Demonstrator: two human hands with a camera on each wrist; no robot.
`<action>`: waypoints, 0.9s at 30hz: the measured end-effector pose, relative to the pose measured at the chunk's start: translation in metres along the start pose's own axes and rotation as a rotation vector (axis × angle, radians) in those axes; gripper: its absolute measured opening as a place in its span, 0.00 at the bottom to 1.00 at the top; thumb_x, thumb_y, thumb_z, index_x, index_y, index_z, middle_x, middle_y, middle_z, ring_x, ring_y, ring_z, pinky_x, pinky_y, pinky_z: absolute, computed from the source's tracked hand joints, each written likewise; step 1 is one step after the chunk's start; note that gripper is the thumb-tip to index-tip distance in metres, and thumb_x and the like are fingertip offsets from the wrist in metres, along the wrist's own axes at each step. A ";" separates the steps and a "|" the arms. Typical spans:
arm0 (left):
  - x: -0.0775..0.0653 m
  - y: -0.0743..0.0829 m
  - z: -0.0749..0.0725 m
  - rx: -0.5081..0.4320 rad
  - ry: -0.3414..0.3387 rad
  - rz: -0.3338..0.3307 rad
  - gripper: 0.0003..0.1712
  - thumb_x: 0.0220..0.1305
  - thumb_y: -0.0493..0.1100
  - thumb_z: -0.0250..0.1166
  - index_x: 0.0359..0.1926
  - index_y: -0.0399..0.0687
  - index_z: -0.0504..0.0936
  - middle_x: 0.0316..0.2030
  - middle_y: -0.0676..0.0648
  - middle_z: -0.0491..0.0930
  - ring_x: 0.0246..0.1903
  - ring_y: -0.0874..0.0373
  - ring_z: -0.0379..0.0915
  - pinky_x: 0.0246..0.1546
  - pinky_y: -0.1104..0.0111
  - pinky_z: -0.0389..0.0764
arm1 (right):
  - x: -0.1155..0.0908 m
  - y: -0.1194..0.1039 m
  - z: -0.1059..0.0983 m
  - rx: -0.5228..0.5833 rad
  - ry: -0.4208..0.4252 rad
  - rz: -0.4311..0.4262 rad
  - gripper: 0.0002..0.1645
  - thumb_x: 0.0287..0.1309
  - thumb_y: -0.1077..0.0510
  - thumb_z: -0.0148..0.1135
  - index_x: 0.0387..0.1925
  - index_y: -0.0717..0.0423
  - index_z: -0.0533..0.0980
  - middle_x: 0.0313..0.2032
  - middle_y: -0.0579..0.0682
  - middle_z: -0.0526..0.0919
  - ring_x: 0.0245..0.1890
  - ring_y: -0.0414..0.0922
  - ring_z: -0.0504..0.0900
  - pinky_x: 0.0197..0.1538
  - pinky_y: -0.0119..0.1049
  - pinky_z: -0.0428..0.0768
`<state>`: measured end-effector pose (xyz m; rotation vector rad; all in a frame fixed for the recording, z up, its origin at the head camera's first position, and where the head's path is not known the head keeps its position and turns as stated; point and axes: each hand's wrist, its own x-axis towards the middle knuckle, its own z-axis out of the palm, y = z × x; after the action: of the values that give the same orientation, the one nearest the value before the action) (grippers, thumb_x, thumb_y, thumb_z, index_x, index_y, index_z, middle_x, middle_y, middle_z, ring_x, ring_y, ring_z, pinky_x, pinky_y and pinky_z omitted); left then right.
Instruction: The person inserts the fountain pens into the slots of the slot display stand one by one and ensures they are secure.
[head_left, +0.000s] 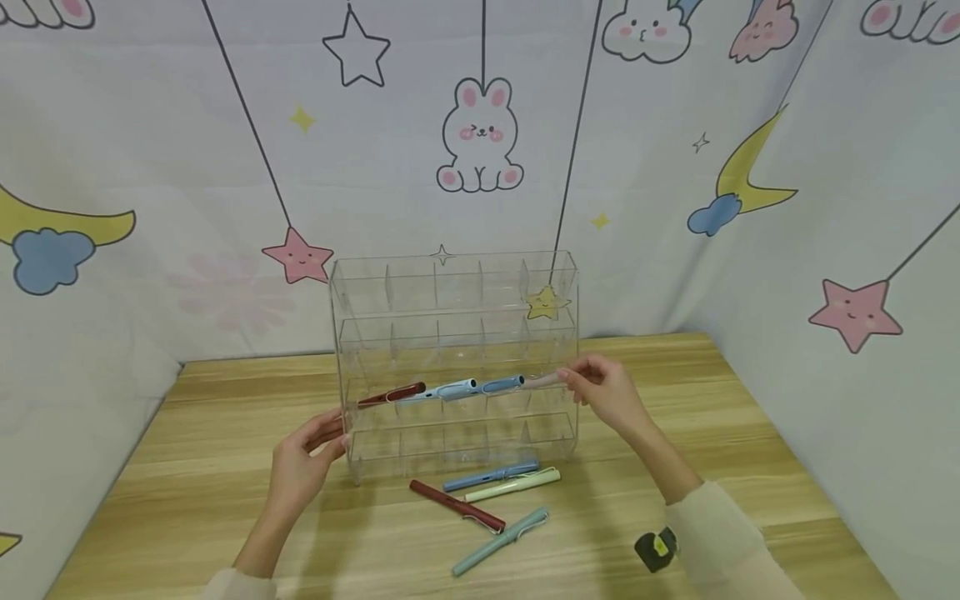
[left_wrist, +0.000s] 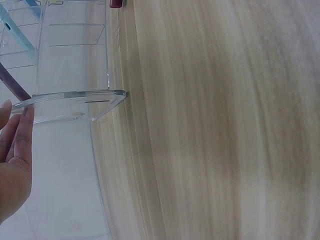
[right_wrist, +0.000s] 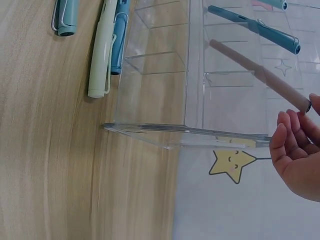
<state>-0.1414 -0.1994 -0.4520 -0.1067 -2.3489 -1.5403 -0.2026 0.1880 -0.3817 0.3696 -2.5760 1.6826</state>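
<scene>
A clear acrylic pen rack (head_left: 465, 433) with several tiers stands upright on the table. My left hand (head_left: 300, 462) grips its left side panel, fingers behind the edge and thumb in front. At the rack's right end, my right hand (head_left: 611, 396) pinches the end of a pale pink pen (right_wrist: 265, 77), which lies slanted in one tier. Left of it along that same tier lie a blue pen (head_left: 501, 384), a light blue pen (head_left: 450, 390) and a dark red pen (head_left: 390, 395).
In front of the rack lie a second blue pen (head_left: 491, 475), a pale green pen (head_left: 513, 484), another dark red pen (head_left: 457, 506) and a teal pen (head_left: 501, 542). A small black object (head_left: 655, 551) sits by the right sleeve. Printed cloth (head_left: 405, 167) hangs behind the table.
</scene>
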 end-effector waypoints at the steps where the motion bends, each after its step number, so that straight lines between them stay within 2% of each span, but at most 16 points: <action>1: 0.000 0.000 0.000 0.001 -0.003 -0.001 0.20 0.54 0.28 0.64 0.51 0.33 0.76 0.41 0.35 0.79 0.37 0.71 0.74 0.33 0.79 0.80 | 0.000 0.001 0.000 0.004 -0.005 -0.001 0.13 0.59 0.58 0.59 0.36 0.68 0.75 0.24 0.51 0.76 0.23 0.51 0.75 0.22 0.29 0.76; 7: 0.001 -0.001 0.000 0.000 -0.010 -0.004 0.21 0.55 0.29 0.64 0.52 0.33 0.76 0.42 0.35 0.79 0.37 0.70 0.75 0.33 0.79 0.80 | 0.000 0.003 -0.001 0.005 -0.035 -0.043 0.10 0.59 0.62 0.58 0.37 0.68 0.75 0.27 0.54 0.79 0.25 0.50 0.78 0.29 0.36 0.82; 10: 0.001 -0.001 0.000 0.002 -0.011 -0.006 0.21 0.55 0.29 0.64 0.51 0.33 0.76 0.42 0.35 0.79 0.37 0.71 0.74 0.33 0.79 0.80 | 0.000 0.005 -0.002 0.011 -0.051 -0.076 0.09 0.58 0.64 0.58 0.38 0.69 0.75 0.27 0.56 0.79 0.27 0.54 0.78 0.29 0.35 0.82; 16: 0.001 0.000 0.000 -0.002 -0.009 -0.011 0.20 0.55 0.29 0.64 0.51 0.33 0.76 0.42 0.34 0.79 0.37 0.71 0.74 0.33 0.79 0.80 | 0.000 0.009 -0.003 0.037 -0.081 -0.133 0.10 0.57 0.66 0.59 0.40 0.69 0.74 0.31 0.63 0.78 0.28 0.55 0.79 0.31 0.40 0.83; 19: 0.001 -0.001 0.000 -0.008 -0.009 -0.016 0.20 0.55 0.28 0.64 0.51 0.33 0.76 0.41 0.34 0.79 0.37 0.72 0.74 0.33 0.79 0.80 | -0.001 0.009 -0.004 0.041 -0.092 -0.141 0.11 0.57 0.67 0.59 0.41 0.70 0.74 0.32 0.66 0.77 0.28 0.52 0.80 0.31 0.39 0.83; 21: 0.001 -0.001 0.000 -0.011 -0.008 -0.019 0.20 0.55 0.28 0.64 0.51 0.32 0.76 0.41 0.34 0.79 0.37 0.72 0.74 0.33 0.78 0.80 | -0.001 0.009 -0.004 0.038 -0.095 -0.141 0.11 0.56 0.67 0.59 0.42 0.70 0.74 0.32 0.64 0.78 0.28 0.49 0.80 0.31 0.36 0.83; 23: 0.001 -0.002 0.000 -0.013 -0.009 -0.017 0.20 0.55 0.28 0.63 0.51 0.32 0.76 0.42 0.34 0.79 0.37 0.72 0.74 0.33 0.78 0.80 | -0.001 0.009 -0.005 0.037 -0.095 -0.140 0.12 0.56 0.67 0.59 0.42 0.70 0.74 0.32 0.63 0.78 0.28 0.48 0.80 0.31 0.38 0.83; 27: 0.002 -0.004 0.000 -0.018 -0.006 -0.010 0.20 0.55 0.28 0.64 0.51 0.33 0.76 0.42 0.34 0.79 0.38 0.70 0.75 0.33 0.78 0.81 | -0.002 0.010 -0.005 0.041 -0.099 -0.141 0.13 0.57 0.68 0.58 0.43 0.70 0.73 0.32 0.65 0.77 0.29 0.53 0.79 0.32 0.38 0.83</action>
<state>-0.1438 -0.2006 -0.4548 -0.1046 -2.3440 -1.5686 -0.2037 0.1964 -0.3888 0.6359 -2.5175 1.7122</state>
